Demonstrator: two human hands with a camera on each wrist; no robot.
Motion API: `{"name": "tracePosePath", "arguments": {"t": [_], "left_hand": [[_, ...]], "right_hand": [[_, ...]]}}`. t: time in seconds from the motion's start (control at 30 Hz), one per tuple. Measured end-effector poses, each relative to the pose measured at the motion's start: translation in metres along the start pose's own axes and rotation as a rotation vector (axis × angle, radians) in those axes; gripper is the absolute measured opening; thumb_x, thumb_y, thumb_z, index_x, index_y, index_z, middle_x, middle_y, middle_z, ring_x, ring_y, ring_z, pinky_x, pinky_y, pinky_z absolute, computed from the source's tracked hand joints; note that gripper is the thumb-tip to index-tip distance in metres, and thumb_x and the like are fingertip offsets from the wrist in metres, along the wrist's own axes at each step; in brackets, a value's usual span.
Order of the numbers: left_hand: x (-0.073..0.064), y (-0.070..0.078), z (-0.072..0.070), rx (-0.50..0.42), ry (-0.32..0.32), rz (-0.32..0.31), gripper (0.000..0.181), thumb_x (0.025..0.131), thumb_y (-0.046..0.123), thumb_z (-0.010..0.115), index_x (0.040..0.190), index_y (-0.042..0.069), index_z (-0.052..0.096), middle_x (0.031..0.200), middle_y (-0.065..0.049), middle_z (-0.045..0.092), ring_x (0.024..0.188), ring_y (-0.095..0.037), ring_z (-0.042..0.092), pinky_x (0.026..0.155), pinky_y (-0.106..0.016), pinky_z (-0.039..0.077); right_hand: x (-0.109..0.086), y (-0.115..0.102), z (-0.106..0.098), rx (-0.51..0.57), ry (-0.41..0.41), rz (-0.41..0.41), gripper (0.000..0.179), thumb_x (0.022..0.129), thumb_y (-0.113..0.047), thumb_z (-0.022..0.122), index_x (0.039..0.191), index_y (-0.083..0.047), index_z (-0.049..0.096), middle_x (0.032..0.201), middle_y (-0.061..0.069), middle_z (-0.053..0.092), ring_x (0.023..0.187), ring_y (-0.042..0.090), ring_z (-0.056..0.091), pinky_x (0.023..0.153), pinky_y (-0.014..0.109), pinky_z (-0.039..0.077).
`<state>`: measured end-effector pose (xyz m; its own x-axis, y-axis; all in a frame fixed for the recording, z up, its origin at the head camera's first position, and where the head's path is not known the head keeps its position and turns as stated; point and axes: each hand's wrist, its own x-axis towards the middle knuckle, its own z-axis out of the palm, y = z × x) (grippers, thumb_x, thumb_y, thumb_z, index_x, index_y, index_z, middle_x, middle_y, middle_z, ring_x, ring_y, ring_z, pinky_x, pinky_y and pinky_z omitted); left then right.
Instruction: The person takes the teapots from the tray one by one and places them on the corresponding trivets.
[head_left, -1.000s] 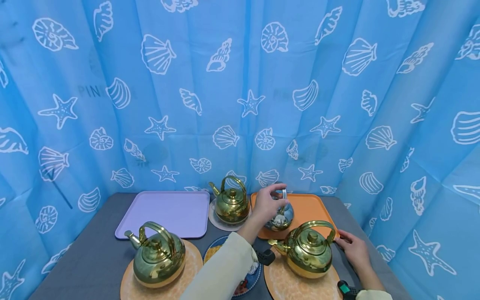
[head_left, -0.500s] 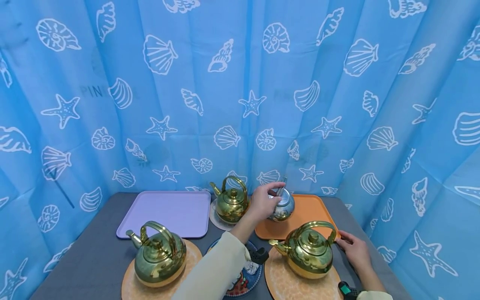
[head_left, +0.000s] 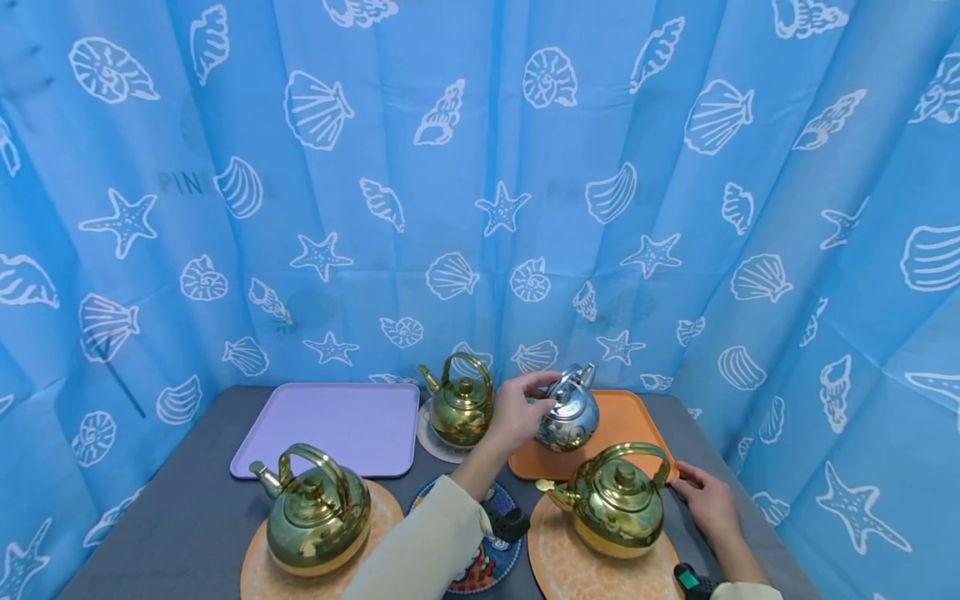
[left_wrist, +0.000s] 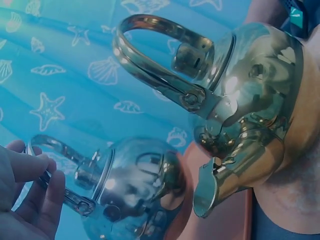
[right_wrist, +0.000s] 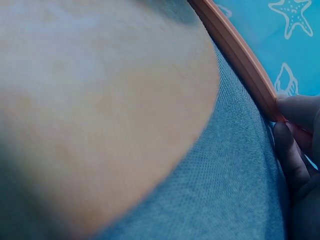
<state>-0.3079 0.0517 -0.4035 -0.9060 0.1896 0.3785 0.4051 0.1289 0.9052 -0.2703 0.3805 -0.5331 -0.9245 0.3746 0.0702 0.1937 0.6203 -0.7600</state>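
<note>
A silver kettle (head_left: pixel 567 417) is over the left part of the orange tray (head_left: pixel 626 421), its spout pointing to the back right. My left hand (head_left: pixel 519 410) pinches the kettle's arched handle between thumb and fingers, plain in the left wrist view, where the hand (left_wrist: pixel 30 195) comes in from the left. Whether the base touches the tray is hard to tell. My right hand (head_left: pixel 707 500) pinches the tray's near right corner; in the right wrist view its fingers (right_wrist: pixel 295 112) hold the orange rim (right_wrist: pixel 245 65).
Big brass kettles stand on round mats, one at front left (head_left: pixel 318 512) and one at front right (head_left: pixel 618 504), close before the tray. A smaller brass kettle (head_left: pixel 461 408) stands left of my left hand. A purple tray (head_left: pixel 330 425) lies at back left; a patterned blue plate (head_left: pixel 487 567) lies under my left forearm.
The silver kettle has turned, bringing its spout into view at the back right, and its handle has swung round with my left hand. My right hand keeps its place on the tray corner.
</note>
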Motion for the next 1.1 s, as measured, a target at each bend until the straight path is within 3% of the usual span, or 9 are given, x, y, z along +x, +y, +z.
{"name": "tracePosePath", "arguments": {"t": [0.47, 0.8, 1.1], "left_hand": [[-0.013, -0.005, -0.016, -0.041, 0.053, 0.014, 0.038, 0.088, -0.003, 0.067, 0.120, 0.018, 0.070, 0.113, 0.007, 0.067, 0.095, -0.013, 0.062, 0.062, -0.027, 0.052], [-0.026, -0.009, -0.020, -0.060, 0.078, 0.077, 0.034, 0.089, -0.001, 0.066, 0.119, 0.014, 0.070, 0.112, -0.002, 0.069, 0.091, -0.014, 0.062, 0.074, -0.029, 0.053], [-0.036, -0.008, -0.024, -0.070, 0.117, 0.085, 0.036, 0.088, -0.002, 0.067, 0.119, 0.015, 0.070, 0.112, 0.003, 0.069, 0.092, -0.015, 0.062, 0.074, -0.030, 0.053]], "right_hand": [[0.001, -0.002, 0.001, 0.001, -0.008, 0.007, 0.048, 0.094, -0.019, 0.065, 0.131, 0.009, 0.054, 0.127, 0.030, 0.056, 0.113, 0.044, 0.053, 0.085, 0.051, 0.048], [0.000, -0.001, 0.000, 0.029, -0.017, 0.027, 0.050, 0.095, -0.020, 0.064, 0.133, 0.010, 0.052, 0.128, 0.032, 0.054, 0.114, 0.045, 0.052, 0.086, 0.053, 0.048], [-0.001, -0.003, 0.001, 0.016, -0.001, 0.013, 0.048, 0.094, -0.019, 0.065, 0.131, 0.010, 0.054, 0.126, 0.031, 0.056, 0.114, 0.045, 0.051, 0.089, 0.055, 0.045]]}}
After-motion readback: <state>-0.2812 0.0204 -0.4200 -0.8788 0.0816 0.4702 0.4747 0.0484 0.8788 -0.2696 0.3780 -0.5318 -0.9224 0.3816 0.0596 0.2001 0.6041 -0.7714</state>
